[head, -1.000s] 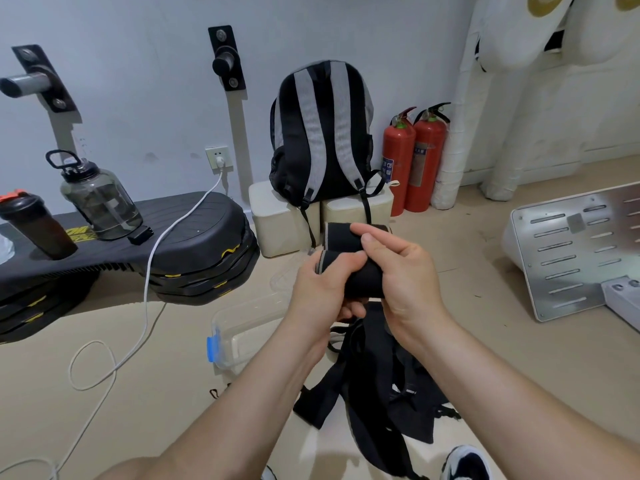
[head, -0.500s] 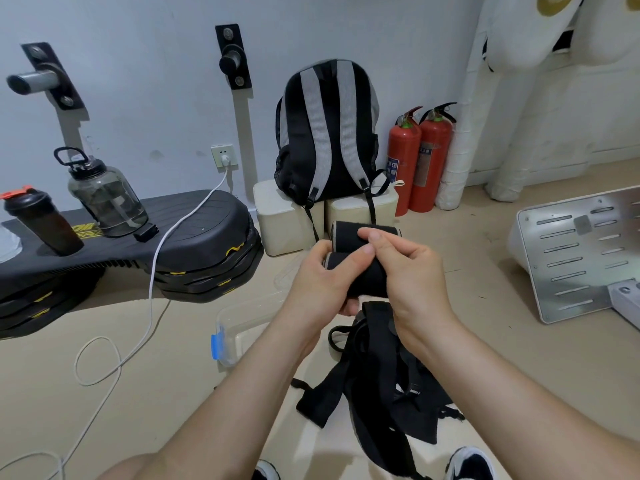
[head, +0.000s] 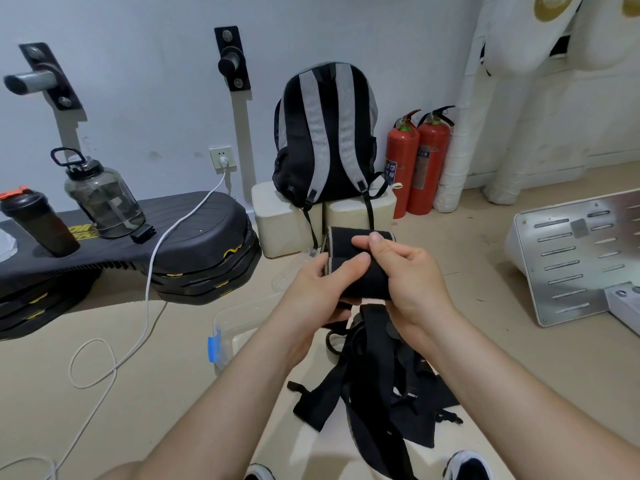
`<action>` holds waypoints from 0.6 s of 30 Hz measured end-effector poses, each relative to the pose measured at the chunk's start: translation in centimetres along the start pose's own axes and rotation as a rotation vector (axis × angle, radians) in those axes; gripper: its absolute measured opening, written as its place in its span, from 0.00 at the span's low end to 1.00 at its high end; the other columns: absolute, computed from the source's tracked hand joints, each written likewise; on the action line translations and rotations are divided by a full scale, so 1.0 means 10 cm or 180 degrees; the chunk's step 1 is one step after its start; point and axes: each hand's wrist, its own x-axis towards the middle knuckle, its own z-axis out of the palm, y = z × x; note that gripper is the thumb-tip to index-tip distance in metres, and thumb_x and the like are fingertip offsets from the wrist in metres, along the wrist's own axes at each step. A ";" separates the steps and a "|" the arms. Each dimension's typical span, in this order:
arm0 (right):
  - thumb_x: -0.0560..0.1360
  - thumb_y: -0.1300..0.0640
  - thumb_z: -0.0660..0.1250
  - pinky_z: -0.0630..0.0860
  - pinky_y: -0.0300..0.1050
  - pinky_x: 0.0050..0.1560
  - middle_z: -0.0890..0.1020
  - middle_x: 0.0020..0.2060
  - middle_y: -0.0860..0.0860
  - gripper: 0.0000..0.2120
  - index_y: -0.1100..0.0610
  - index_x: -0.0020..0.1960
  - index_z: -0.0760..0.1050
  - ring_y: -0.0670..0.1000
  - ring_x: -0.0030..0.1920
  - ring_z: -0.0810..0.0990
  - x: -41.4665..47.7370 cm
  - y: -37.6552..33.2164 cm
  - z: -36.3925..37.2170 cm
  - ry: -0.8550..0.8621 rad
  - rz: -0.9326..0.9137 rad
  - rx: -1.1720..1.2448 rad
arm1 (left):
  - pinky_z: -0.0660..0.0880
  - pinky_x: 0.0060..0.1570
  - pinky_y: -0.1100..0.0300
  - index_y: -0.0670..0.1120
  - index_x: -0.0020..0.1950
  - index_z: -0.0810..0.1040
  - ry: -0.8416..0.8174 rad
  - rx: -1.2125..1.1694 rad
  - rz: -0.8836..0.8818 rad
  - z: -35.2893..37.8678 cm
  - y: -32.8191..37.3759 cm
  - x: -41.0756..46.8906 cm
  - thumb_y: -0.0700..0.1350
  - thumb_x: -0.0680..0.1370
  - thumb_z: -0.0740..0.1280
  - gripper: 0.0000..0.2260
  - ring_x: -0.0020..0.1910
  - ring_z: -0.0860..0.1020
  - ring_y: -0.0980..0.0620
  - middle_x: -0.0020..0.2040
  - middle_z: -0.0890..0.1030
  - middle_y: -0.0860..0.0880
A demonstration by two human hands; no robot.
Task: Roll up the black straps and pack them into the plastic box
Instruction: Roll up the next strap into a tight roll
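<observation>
A wide black strap is partly rolled up in mid-air in front of me, its loose end folding over the top. My left hand grips the roll from the left, thumb laid across its front. My right hand holds the right end, thumb and forefinger pinching the strap's upper flap. Below my hands a heap of loose black straps lies on the floor. The clear plastic box with a blue latch sits on the floor at the left of the heap, partly hidden by my left forearm.
A grey-and-black backpack stands on cream blocks against the wall, with two red fire extinguishers beside it. Stacked black step platforms carry two bottles at left. A white cable trails over the floor. A metal panel lies at right.
My hands have turned the strap a little further, and the right thumb and forefinger now pinch the upper flap. The view has shifted slightly.
</observation>
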 end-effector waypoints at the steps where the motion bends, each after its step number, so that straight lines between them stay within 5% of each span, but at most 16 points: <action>1: 0.81 0.53 0.65 0.83 0.51 0.48 0.87 0.44 0.57 0.12 0.56 0.49 0.85 0.57 0.49 0.86 0.00 -0.02 0.00 -0.0003 0.0066 0.0093 | 0.75 0.37 0.61 0.51 0.54 0.79 0.0026 0.0054 0.0148 0.00 -0.01 -0.01 0.55 0.77 0.70 0.11 0.38 0.82 0.55 0.41 0.84 0.53; 5: 0.82 0.54 0.63 0.78 0.45 0.34 0.86 0.47 0.61 0.13 0.60 0.53 0.83 0.57 0.45 0.84 0.00 -0.02 0.00 -0.0207 0.0347 0.0365 | 0.78 0.39 0.53 0.47 0.51 0.80 0.0264 -0.0014 0.0522 0.04 -0.01 -0.01 0.48 0.78 0.71 0.06 0.33 0.81 0.52 0.36 0.83 0.52; 9: 0.81 0.54 0.64 0.80 0.54 0.48 0.85 0.50 0.60 0.13 0.59 0.55 0.83 0.58 0.47 0.82 0.01 -0.09 -0.07 -0.0680 0.0415 0.0224 | 0.71 0.29 0.61 0.44 0.47 0.78 0.0384 -0.0170 0.0153 0.07 0.00 0.00 0.50 0.78 0.68 0.09 0.26 0.77 0.51 0.35 0.82 0.46; 13: 0.80 0.54 0.66 0.77 0.42 0.40 0.86 0.40 0.55 0.10 0.49 0.46 0.85 0.53 0.39 0.81 -0.02 -0.08 -0.08 -0.0648 -0.0325 -0.0766 | 0.68 0.24 0.65 0.42 0.44 0.79 0.0151 -0.0456 -0.0705 0.12 0.04 -0.02 0.56 0.78 0.65 0.16 0.22 0.72 0.54 0.30 0.80 0.43; 18: 0.81 0.58 0.66 0.76 0.40 0.56 0.86 0.49 0.45 0.10 0.46 0.51 0.84 0.42 0.54 0.82 0.03 -0.01 -0.10 -0.0558 -0.0612 -0.1085 | 0.68 0.25 0.65 0.44 0.45 0.78 0.0065 -0.0186 -0.0843 0.10 0.02 -0.03 0.59 0.79 0.62 0.19 0.22 0.73 0.54 0.30 0.80 0.44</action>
